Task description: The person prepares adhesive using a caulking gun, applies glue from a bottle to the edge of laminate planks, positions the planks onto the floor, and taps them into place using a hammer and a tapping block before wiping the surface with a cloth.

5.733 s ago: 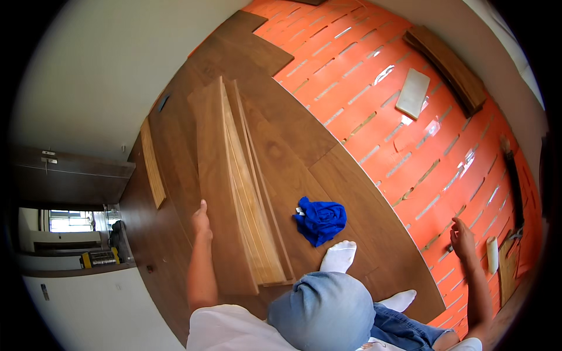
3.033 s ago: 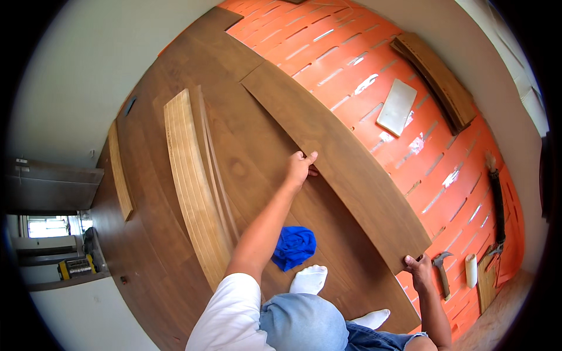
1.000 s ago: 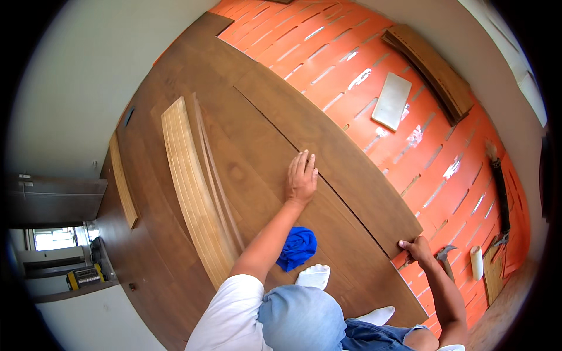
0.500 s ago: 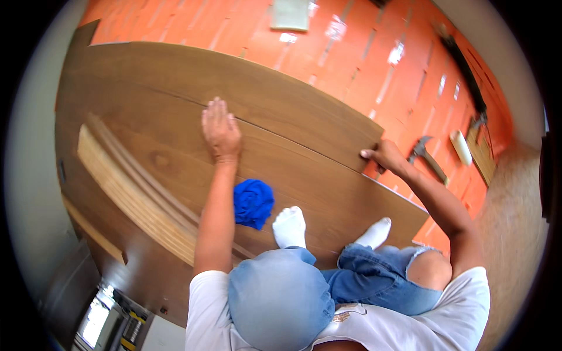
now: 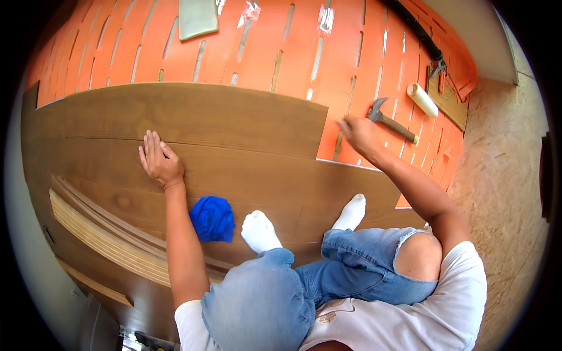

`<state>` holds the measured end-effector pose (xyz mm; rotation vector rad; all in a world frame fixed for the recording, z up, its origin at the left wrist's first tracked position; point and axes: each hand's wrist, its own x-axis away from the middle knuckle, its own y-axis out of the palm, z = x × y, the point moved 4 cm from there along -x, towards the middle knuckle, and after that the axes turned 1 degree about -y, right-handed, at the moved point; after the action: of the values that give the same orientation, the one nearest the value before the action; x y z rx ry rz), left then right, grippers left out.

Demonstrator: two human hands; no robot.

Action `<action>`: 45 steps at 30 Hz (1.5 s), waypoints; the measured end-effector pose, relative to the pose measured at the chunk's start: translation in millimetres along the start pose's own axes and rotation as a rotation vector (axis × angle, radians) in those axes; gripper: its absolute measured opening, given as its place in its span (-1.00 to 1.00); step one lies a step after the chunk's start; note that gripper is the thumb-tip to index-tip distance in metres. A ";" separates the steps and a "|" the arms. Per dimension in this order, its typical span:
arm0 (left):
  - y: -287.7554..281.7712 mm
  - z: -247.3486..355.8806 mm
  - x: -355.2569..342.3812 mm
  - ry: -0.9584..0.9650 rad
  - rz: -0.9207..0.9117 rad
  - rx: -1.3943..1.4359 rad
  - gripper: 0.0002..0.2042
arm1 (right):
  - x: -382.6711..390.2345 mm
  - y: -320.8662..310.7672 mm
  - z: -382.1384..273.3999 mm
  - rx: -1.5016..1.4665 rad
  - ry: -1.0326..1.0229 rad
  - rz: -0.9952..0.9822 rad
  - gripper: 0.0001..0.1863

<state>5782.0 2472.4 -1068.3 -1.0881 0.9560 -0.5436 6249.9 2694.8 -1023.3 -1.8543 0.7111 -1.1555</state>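
I'd press the plank (image 5: 246,120) evenly along its seam (image 5: 234,149): left hand (image 5: 161,162) flat, fingers together. Right hand (image 5: 362,136) toward underlay's (image 5: 342,47) right edge, fingers curled; cannot tell whether pinching.

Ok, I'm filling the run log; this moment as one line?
left hand: flat on brown wooden planks, fingers across seam | right hand: over orange slotted underlay | brown-handled claw hammer: beside right hand
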 end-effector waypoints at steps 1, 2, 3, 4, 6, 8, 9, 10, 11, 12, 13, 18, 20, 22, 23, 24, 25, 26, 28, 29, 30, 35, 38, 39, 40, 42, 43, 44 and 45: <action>-0.2 -4.2 0.9 -0.006 -0.009 -0.004 -0.65 | 5.9 -11.6 25.9 0.157 -0.052 0.221 -0.64; -1.7 -9.2 2.9 -0.010 -0.016 -0.007 -0.65 | 11.6 -25.2 48.4 -0.047 -0.018 0.327 -0.77; -1.3 -9.4 1.8 -0.013 -0.014 -0.004 -0.65 | 17.7 -35.1 73.9 0.139 -0.012 0.325 -0.80; 1.8 -6.4 1.6 -0.016 -0.015 0.003 -0.64 | 26.2 -40.2 103.9 0.266 0.002 0.330 -0.76; 4.3 -10.2 1.2 -0.016 -0.012 -0.007 -0.64 | 31.8 -34.7 136.9 0.409 -0.041 0.242 -0.72; 6.7 -7.1 1.4 -0.015 -0.016 -0.006 -0.63 | 27.3 -31.1 148.5 0.466 -0.062 0.183 -0.71; 5.7 -4.7 1.0 -0.015 -0.017 -0.006 -0.63 | 21.5 -30.9 149.6 0.475 -0.090 0.174 -0.71; 5.5 -1.9 -0.3 -0.013 -0.013 0.000 -0.63 | 17.3 -32.5 151.8 0.487 -0.114 0.170 -0.71; 5.3 -1.7 -1.2 -0.022 -0.014 0.011 -0.62 | 10.3 -32.4 157.1 0.439 -0.061 0.117 -0.75; 4.0 -1.6 -0.3 -0.029 -0.016 0.017 -0.62 | 10.1 -38.2 160.2 0.409 -0.121 0.091 -0.77; -0.1 -7.0 2.0 -0.039 -0.020 0.011 -0.62 | 9.7 -44.9 151.9 0.374 -0.193 0.059 -0.79; -5.2 -9.0 0.5 -0.065 -0.022 0.005 -0.63 | -0.6 -86.3 125.8 0.218 -0.234 0.029 -0.81; -9.1 -8.2 -4.0 -0.066 -0.003 0.050 -0.63 | -27.3 -99.1 85.8 0.109 -0.197 0.015 -0.76; -4.8 -5.5 -1.0 -0.061 0.003 0.108 -0.62 | -65.1 -107.7 23.0 -0.022 -0.127 -0.031 -0.74; -5.6 -10.4 2.8 -0.057 -0.009 0.113 -0.60 | -83.8 -109.4 -32.1 -0.111 -0.102 -0.097 -0.73; -11.6 -10.9 1.8 -0.036 -0.019 0.125 -0.60 | -101.9 -112.7 -82.8 -0.197 -0.072 -0.159 -0.71; -14.2 -2.9 -5.1 -0.010 -0.021 0.156 -0.59 | -126.5 -110.6 -105.6 -0.168 -0.166 -0.137 -0.73; -16.6 0.8 -8.9 0.014 -0.031 0.177 -0.58 | -153.8 -104.6 -131.5 0.007 -0.345 -0.084 -0.74; -15.3 -7.6 -3.4 -0.053 -0.031 0.191 -0.57 | -186.3 -90.4 -204.7 -0.024 -0.340 -0.213 -0.72; -16.0 -11.8 -0.5 -0.070 -0.028 0.197 -0.57 | -197.6 -81.7 -235.3 -0.045 -0.336 -0.226 -0.72; -17.2 -15.8 0.1 -0.086 -0.021 0.202 -0.57 | -209.3 -76.7 -258.7 -0.067 -0.336 -0.236 -0.72; -9.0 -4.9 -7.5 -0.093 0.000 0.209 -0.61 | -244.5 -35.3 -303.5 0.140 -0.569 -0.096 -0.75; -13.8 -15.3 -1.9 -0.115 0.003 0.192 -0.61 | -239.9 -38.6 -332.0 0.137 -0.552 -0.260 -0.75; -14.6 -16.1 0.0 -0.132 -0.004 0.190 -0.62 | -243.6 -44.1 -330.8 0.158 -0.590 -0.224 -0.75; -13.9 -13.4 -3.4 -0.132 0.009 0.206 -0.62 | -247.3 -50.1 -326.3 0.183 -0.622 -0.186 -0.74; -13.1 -6.6 -7.9 -0.138 0.027 0.233 -0.62 | -249.7 -45.0 -316.8 0.133 -0.488 -0.206 -0.76; -14.0 -7.7 -7.4 -0.140 0.021 0.229 -0.62 | -240.8 -40.1 -321.1 0.131 -0.498 -0.243 -0.76; -15.9 -10.2 -6.1 -0.143 0.025 0.215 -0.63 | -235.1 -36.5 -327.6 0.128 -0.507 -0.281 -0.77; -18.1 -13.1 -4.5 -0.144 0.028 0.201 -0.63 | -237.3 -40.4 -332.3 0.163 -0.453 -0.336 -0.78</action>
<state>5769.8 2462.3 -1051.9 -0.9189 0.7727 -0.5191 5850.6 2788.8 -1013.0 -2.0404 0.0499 -0.9075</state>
